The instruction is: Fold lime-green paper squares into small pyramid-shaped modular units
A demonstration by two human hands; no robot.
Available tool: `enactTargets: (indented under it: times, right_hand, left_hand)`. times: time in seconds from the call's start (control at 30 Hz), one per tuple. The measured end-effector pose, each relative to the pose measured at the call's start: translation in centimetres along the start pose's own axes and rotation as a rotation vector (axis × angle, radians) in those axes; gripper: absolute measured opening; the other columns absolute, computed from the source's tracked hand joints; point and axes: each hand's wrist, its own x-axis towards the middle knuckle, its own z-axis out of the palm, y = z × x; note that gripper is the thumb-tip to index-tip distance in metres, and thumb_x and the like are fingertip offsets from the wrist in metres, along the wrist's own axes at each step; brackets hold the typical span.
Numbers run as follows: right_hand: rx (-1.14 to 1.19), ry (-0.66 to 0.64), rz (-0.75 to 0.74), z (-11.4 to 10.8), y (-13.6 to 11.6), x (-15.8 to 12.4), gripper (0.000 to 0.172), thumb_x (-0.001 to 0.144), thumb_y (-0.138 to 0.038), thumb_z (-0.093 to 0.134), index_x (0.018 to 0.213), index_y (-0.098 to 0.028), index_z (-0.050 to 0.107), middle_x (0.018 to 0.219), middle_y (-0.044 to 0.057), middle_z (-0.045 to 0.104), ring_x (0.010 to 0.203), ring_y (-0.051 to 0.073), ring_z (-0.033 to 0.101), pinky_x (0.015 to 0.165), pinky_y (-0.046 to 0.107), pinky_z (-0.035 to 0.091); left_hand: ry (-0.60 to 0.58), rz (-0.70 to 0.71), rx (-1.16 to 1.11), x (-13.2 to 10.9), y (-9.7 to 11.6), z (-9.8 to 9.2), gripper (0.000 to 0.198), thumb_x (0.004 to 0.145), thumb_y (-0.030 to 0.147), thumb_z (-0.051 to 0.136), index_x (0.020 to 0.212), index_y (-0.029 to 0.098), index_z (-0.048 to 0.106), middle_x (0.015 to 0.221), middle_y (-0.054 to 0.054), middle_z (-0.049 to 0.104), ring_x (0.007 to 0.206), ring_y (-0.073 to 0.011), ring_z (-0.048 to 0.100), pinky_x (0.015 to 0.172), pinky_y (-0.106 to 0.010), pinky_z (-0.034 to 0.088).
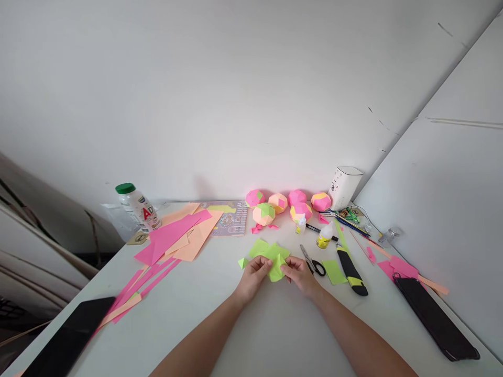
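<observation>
Between my two hands, above the middle of the table, is a folded piece of light green paper (277, 268). My left hand (255, 273) pinches its left edge with thumb and fingers. On the right side, my right hand (298, 272) grips the same paper in a pinch. Just behind the hands lie flat green paper sheets (258, 247), partly hidden by the fingers. A small folded green piece (242, 263) rests left of my left hand. Black-handled scissors (313, 261) lie beside my right hand, with a green paper square (334, 272) to their right.
Several faceted paper balls (263, 214) sit along the wall. Glue bottles (324, 236), a utility knife (352, 272) and a black case (436, 318) are on the right. Pink and orange paper (173, 238), a white bottle (137, 209) and a black tablet-like slab (68, 335) occupy the left.
</observation>
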Motion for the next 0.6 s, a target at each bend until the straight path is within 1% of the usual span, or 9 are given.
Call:
enactTargets:
  times: [0.13, 0.23, 0.3, 0.4, 0.5, 0.6]
  right_hand:
    - [0.005, -0.011, 0.012, 0.19, -0.02, -0.09, 0.028, 0.072, -0.04, 0.063, 0.061, -0.017, 0.05, 0.052, -0.006, 0.042, 0.045, 0.008, 0.038, 0.044, 0.022, 0.031]
    - [0.017, 0.002, 0.006, 0.3, -0.12, -0.12, 0.027, 0.074, -0.04, 0.061, 0.064, -0.017, 0.051, 0.053, -0.005, 0.044, 0.046, 0.009, 0.04, 0.045, 0.023, 0.033]
    - [0.025, 0.005, 0.011, 0.36, -0.17, -0.13, 0.027, 0.076, -0.042, 0.06, 0.068, -0.017, 0.054, 0.055, -0.004, 0.047, 0.047, 0.01, 0.043, 0.046, 0.023, 0.035]
    - [0.02, 0.024, 0.014, 0.44, -0.19, -0.11, 0.026, 0.078, -0.044, 0.057, 0.074, -0.018, 0.059, 0.057, -0.004, 0.047, 0.047, 0.01, 0.043, 0.045, 0.024, 0.035]
    - [0.02, 0.051, 0.007, 0.45, -0.11, -0.03, 0.024, 0.081, -0.043, 0.053, 0.084, -0.02, 0.061, 0.058, -0.003, 0.048, 0.048, 0.01, 0.044, 0.045, 0.024, 0.036]
    - [0.053, 0.095, 0.005, 0.39, 0.07, 0.1, 0.023, 0.081, -0.041, 0.053, 0.094, -0.023, 0.06, 0.059, -0.004, 0.047, 0.047, 0.01, 0.044, 0.045, 0.025, 0.037]
  left_hand:
    - [0.001, 0.009, -0.056, 0.04, -0.2, -0.02, 0.027, 0.069, 0.036, 0.069, 0.072, 0.018, 0.048, 0.066, 0.003, 0.052, 0.06, -0.009, 0.048, 0.059, -0.022, 0.038]
    - [-0.033, -0.001, -0.055, -0.07, -0.13, 0.05, 0.028, 0.068, 0.034, 0.069, 0.071, 0.019, 0.046, 0.067, 0.004, 0.05, 0.06, -0.0085, 0.047, 0.057, -0.022, 0.036]
    - [-0.061, -0.002, -0.014, -0.21, -0.06, 0.12, 0.029, 0.067, 0.033, 0.07, 0.074, 0.019, 0.046, 0.064, 0.005, 0.046, 0.057, -0.0076, 0.044, 0.054, -0.02, 0.033]
    - [-0.086, 0.024, 0.063, -0.35, -0.18, 0.2, 0.03, 0.068, 0.034, 0.069, 0.084, 0.02, 0.047, 0.059, 0.008, 0.038, 0.052, -0.0068, 0.036, 0.049, -0.019, 0.028]
    - [-0.071, 0.072, 0.089, -0.27, -0.6, 0.12, 0.032, 0.07, 0.034, 0.066, 0.093, 0.021, 0.047, 0.059, 0.008, 0.035, 0.052, -0.0069, 0.034, 0.049, -0.019, 0.028]
    - [-0.039, 0.111, 0.088, -0.06, -1.04, -0.04, 0.031, 0.072, 0.032, 0.065, 0.097, 0.021, 0.048, 0.061, 0.008, 0.034, 0.053, -0.0069, 0.034, 0.051, -0.02, 0.029]
